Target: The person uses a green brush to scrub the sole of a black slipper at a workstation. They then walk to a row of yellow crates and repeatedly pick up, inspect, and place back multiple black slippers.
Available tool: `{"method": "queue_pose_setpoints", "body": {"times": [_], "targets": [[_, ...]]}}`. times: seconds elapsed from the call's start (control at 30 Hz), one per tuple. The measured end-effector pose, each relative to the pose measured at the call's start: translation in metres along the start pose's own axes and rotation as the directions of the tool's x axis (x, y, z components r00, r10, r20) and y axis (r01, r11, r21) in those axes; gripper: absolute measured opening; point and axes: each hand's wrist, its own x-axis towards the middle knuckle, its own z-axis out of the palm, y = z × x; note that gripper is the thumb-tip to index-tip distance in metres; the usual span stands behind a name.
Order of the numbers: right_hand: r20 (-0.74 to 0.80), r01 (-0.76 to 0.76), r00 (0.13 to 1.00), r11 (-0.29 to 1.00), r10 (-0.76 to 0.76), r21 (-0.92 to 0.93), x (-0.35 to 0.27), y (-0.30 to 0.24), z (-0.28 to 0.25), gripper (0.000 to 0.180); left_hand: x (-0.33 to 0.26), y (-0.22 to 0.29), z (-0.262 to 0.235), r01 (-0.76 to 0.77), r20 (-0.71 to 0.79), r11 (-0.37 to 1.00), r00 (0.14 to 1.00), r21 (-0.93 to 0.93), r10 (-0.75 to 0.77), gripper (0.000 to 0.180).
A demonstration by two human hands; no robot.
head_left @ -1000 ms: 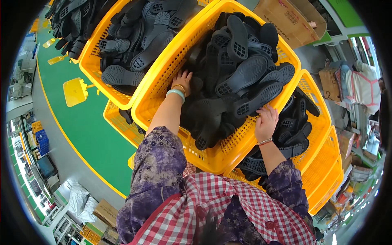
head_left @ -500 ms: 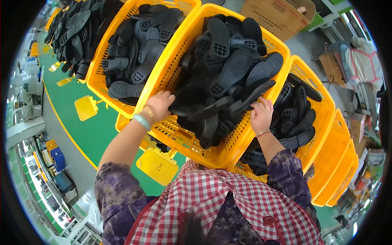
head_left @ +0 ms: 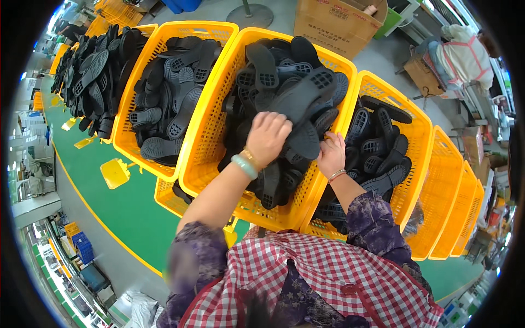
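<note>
A yellow plastic basket (head_left: 214, 126) heaped with black rubber shoe soles (head_left: 273, 71) stands right in front of me. My left hand (head_left: 266, 136), with a pale green bangle on its wrist, reaches into the heap and curls over a large black sole (head_left: 306, 104) that lies on top. My right hand (head_left: 331, 154) rests at the basket's right rim, fingers bent against the soles there; whether it grips one I cannot tell.
More yellow baskets of black soles sit to the left (head_left: 136, 93) and right (head_left: 421, 147), with empty stacked ones (head_left: 465, 208) further right. Cardboard boxes (head_left: 333, 22) stand behind. A green floor with yellow lines (head_left: 109, 213) lies at the left.
My left hand has left the basket's near left rim and moved up into the heap onto the large sole. My right hand has stayed at the right rim.
</note>
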Motion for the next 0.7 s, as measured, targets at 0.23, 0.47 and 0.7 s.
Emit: {"method": "queue_pose_setpoints", "body": {"times": [0.23,0.47,0.7], "targets": [[-0.003,-0.001,1.0,1.0,0.001,-0.003,-0.002,0.0,-0.001,0.006,-0.016,0.012,0.058,0.116,0.027,0.993,0.993,-0.039,-0.115,0.046],[-0.008,-0.002,1.0,1.0,0.002,0.012,0.001,-0.004,-0.002,0.005,-0.014,0.022,0.032,0.589,-0.117,0.735,0.748,-0.335,-0.653,0.049],[-0.006,-0.005,1.0,1.0,0.005,-0.008,0.0,-0.001,-0.003,0.006,0.007,0.019,0.052,0.854,0.322,0.071,0.269,-0.515,-0.908,0.044]]}}
